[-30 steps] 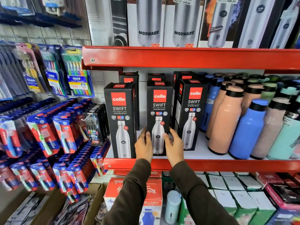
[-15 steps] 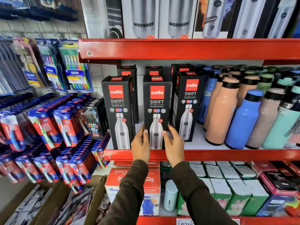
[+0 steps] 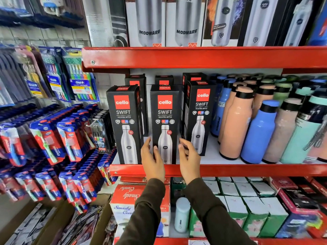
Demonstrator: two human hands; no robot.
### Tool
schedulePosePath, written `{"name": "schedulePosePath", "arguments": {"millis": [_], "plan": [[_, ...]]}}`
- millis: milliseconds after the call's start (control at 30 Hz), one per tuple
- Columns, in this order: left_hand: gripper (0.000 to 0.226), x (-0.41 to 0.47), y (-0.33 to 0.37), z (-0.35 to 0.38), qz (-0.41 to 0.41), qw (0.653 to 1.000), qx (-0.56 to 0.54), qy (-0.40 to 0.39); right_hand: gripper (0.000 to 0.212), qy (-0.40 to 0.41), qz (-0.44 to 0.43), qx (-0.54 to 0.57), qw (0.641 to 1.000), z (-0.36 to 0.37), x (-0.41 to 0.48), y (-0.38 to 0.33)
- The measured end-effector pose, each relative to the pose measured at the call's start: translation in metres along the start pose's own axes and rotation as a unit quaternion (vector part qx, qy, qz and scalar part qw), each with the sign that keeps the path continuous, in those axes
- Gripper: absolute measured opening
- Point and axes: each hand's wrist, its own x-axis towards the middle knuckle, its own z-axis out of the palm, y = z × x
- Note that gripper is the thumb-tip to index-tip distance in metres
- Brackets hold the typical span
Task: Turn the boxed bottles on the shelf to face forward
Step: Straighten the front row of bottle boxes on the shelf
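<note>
Loosely, both hands (image 3: 172, 159) flanking middle boxed bottle (image 3: 164, 123), fingers spread

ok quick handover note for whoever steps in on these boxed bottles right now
Left hand: open, at the lower left edge of the middle Cello Swift box, grip unclear.
Right hand: open, just off that box's right edge.
Left box and the middle box face forward at the red shelf lip.
Left to do: right box sits further back, angled; square it up.
</note>
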Motion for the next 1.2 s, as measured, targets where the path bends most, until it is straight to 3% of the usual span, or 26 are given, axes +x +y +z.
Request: {"name": "schedulePosePath", "arguments": {"millis": [200, 267, 367, 467, 600, 767, 1200], "plan": [[0.041, -0.022, 0.014, 0.027, 0.091, 0.98, 0.144, 0.099, 0.025, 0.098, -0.051, 0.013, 0.994, -0.033, 0.014, 0.0], [0.043, -0.026, 0.021, 0.039, 0.138, 0.978, 0.138, 0.076, 0.027, 0.125, -0.061, -0.004, 0.99, -0.046, 0.025, 0.001], [0.046, -0.028, 0.033, 0.063, 0.218, 0.972, 0.087, -0.027, 0.036, 0.13, -0.056, -0.018, 0.99, -0.06, 0.041, 0.005], [0.047, -0.027, 0.041, 0.089, 0.165, 0.979, 0.033, -0.116, 0.045, 0.077, -0.013, -0.031, 0.996, -0.07, 0.059, 0.012], [0.05, -0.012, 0.042, 0.117, 0.014, 0.993, 0.039, -0.115, 0.05, -0.009, 0.034, -0.069, 0.997, -0.076, 0.082, 0.022], [0.045, 0.004, 0.034, 0.13, -0.131, 0.978, 0.042, -0.154, 0.048, -0.05, 0.069, -0.083, 0.993, -0.077, 0.093, 0.028], [0.036, 0.0, 0.027, 0.121, -0.129, 0.984, 0.052, -0.109, 0.05, -0.024, 0.083, -0.084, 0.993, -0.089, 0.08, 0.033]]}}
